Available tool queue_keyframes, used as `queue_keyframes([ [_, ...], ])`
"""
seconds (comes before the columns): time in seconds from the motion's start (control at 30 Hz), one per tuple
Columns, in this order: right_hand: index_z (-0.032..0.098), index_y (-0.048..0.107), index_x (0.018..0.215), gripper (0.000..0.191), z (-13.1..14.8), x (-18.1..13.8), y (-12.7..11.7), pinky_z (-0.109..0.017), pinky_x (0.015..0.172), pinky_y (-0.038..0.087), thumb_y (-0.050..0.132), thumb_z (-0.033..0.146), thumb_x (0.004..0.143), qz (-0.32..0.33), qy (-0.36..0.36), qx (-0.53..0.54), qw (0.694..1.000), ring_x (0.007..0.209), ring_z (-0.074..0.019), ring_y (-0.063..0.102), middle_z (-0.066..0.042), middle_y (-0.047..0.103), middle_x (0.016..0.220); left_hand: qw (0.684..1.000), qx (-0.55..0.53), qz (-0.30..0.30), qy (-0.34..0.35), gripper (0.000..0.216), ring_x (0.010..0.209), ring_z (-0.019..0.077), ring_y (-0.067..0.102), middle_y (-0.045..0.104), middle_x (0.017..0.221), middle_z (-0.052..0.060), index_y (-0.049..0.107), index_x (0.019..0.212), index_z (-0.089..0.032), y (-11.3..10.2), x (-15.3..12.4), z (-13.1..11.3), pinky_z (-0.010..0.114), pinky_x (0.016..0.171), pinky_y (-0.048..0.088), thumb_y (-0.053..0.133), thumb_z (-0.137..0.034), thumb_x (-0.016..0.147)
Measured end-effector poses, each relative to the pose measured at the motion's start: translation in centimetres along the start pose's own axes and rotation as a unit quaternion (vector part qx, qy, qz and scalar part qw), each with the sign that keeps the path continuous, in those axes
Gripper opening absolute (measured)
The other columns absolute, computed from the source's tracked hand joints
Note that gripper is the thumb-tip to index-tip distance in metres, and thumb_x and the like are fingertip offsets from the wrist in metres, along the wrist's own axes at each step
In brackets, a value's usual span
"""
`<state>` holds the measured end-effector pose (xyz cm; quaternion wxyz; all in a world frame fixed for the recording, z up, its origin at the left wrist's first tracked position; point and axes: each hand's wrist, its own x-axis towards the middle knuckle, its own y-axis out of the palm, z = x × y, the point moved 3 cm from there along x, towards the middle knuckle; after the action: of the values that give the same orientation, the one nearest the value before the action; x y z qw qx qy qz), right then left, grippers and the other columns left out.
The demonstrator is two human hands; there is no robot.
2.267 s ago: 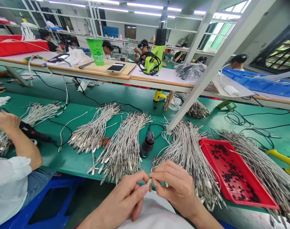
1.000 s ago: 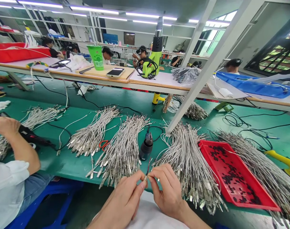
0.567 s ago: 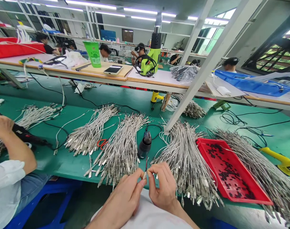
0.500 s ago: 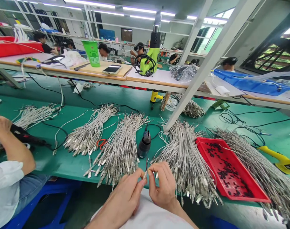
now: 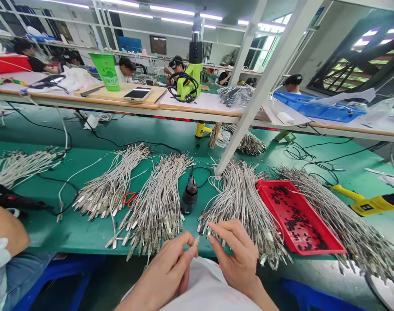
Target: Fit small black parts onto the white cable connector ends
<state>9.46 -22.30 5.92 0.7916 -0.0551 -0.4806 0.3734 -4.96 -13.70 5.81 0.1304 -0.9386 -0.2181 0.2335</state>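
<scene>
My left hand (image 5: 171, 264) is closed, pinching the end of a thin cable (image 5: 197, 240) between thumb and forefinger. A small dark tip shows just above the pinch; most of the cable is hidden by the hand. Just right of it, my right hand (image 5: 237, 255) has its thumb and forefinger apart, with nothing visible between them. Beyond the hands lie a bundle of white cables with metal plugs (image 5: 158, 203) on the left and another cable bundle (image 5: 245, 207) on the right. A black heat gun nozzle (image 5: 189, 196) stands between these bundles.
A red tray (image 5: 329, 216) with small black pieces sits at the right, beside more cables (image 5: 355, 224) and a yellow heat gun (image 5: 368, 203). A slanting white post (image 5: 248, 108) supports the shelf (image 5: 197, 106). Another person's arm (image 5: 5, 224) is at the left.
My right hand has moved away from the cable end, its thumb and forefinger spreading apart. My left hand keeps its pinch. The view has shifted to the right.
</scene>
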Motion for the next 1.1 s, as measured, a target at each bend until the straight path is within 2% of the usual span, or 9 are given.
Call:
queue_keyframes([
  [0.17, 0.019, 0.064, 0.103, 0.033, -0.6, -0.3, 0.8, -0.033, 0.063, 0.047, 0.062, -0.003, 0.079, 0.023, 0.001, 0.014, 1.0, 0.075, -0.0177, 0.054, -0.005, 0.063, 0.082, 1.0, 0.021, 0.01, -0.012, 0.026, 0.088, 0.0191, 0.054, 0.047, 0.051, -0.007, 0.043, 0.084, -0.025, -0.1, 0.1, -0.1, 0.028, 0.084, 0.037, 0.033, -0.045, 0.095],
  [0.37, 0.017, 0.059, 0.09, 0.018, -0.6, -0.6, 1.5, -0.034, 0.064, 0.044, 0.057, 0.001, 0.083, 0.033, 0.029, -0.003, 0.999, 0.074, -0.0179, 0.052, -0.005, 0.06, 0.079, 0.999, 0.042, 0.007, -0.015, 0.026, 0.088, 0.019, 0.052, 0.049, 0.053, -0.006, 0.043, 0.083, -0.025, -0.1, 0.2, -0.1, 0.027, 0.081, 0.037, 0.033, -0.045, 0.096],
  [0.5, 0.017, 0.055, 0.088, 0.015, -0.5, -0.7, 1.8, -0.034, 0.064, 0.043, 0.052, 0.003, 0.084, 0.037, 0.043, -0.005, 0.998, 0.074, -0.0184, 0.051, -0.005, 0.057, 0.078, 0.999, 0.051, -0.002, -0.013, 0.026, 0.089, 0.0175, 0.051, 0.06, 0.075, -0.004, 0.046, 0.086, -0.025, 0.0, 0.1, 0.3, 0.026, 0.08, 0.037, 0.033, -0.046, 0.096],
  [0.6, 0.017, 0.054, 0.086, 0.014, -0.7, -0.9, 1.9, -0.034, 0.065, 0.043, 0.049, 0.004, 0.085, 0.043, 0.072, 0.017, 0.996, 0.075, -0.0185, 0.051, -0.006, 0.056, 0.08, 0.998, 0.059, -0.008, -0.012, 0.026, 0.088, 0.0167, 0.051, 0.062, 0.087, -0.003, 0.046, 0.088, -0.025, 0.0, -0.1, 0.4, 0.026, 0.08, 0.037, 0.033, -0.046, 0.096],
  [0.7, 0.018, 0.056, 0.089, 0.013, -0.8, -1.1, 2.1, -0.034, 0.067, 0.044, 0.052, 0.005, 0.086, 0.045, 0.086, 0.041, 0.994, 0.076, -0.018, 0.053, -0.005, 0.059, 0.082, 0.996, 0.086, -0.019, -0.01, 0.025, 0.087, 0.0185, 0.051, 0.059, 0.072, -0.003, 0.045, 0.089, -0.026, -0.3, -0.2, 0.3, 0.027, 0.079, 0.036, 0.031, -0.044, 0.096],
  [0.8, 0.019, 0.06, 0.093, 0.016, -0.7, -1.0, 2.1, -0.032, 0.067, 0.045, 0.059, 0.006, 0.084, 0.031, 0.068, 0.044, 0.996, 0.076, -0.0173, 0.055, -0.004, 0.062, 0.081, 0.994, 0.109, -0.016, -0.002, 0.024, 0.084, 0.0198, 0.051, 0.055, 0.061, -0.004, 0.044, 0.087, -0.025, -0.5, -0.3, -0.2, 0.028, 0.078, 0.036, 0.03, -0.041, 0.097],
  [0.93, 0.02, 0.062, 0.086, 0.012, -0.7, -0.8, 2.1, -0.028, 0.063, 0.045, 0.06, 0.008, 0.085, 0.03, 0.094, 0.063, 0.993, 0.071, -0.0151, 0.055, -0.001, 0.063, 0.075, 0.992, 0.123, -0.014, -0.005, 0.023, 0.083, 0.0195, 0.051, 0.059, 0.074, -0.001, 0.045, 0.085, -0.024, -0.8, -0.6, -0.9, 0.027, 0.077, 0.037, 0.031, -0.039, 0.097],
  [1.1, 0.019, 0.056, 0.077, 0.014, -1.1, -1.4, 2.7, -0.027, 0.059, 0.042, 0.054, 0.016, 0.09, 0.051, 0.149, 0.057, 0.986, 0.065, -0.014, 0.051, 0.0, 0.058, 0.069, 0.992, 0.127, -0.021, -0.001, 0.025, 0.083, 0.0195, 0.051, 0.059, 0.08, 0.0, 0.046, 0.085, -0.024, -0.8, -0.6, -1.1, 0.027, 0.075, 0.038, 0.03, -0.039, 0.097],
])
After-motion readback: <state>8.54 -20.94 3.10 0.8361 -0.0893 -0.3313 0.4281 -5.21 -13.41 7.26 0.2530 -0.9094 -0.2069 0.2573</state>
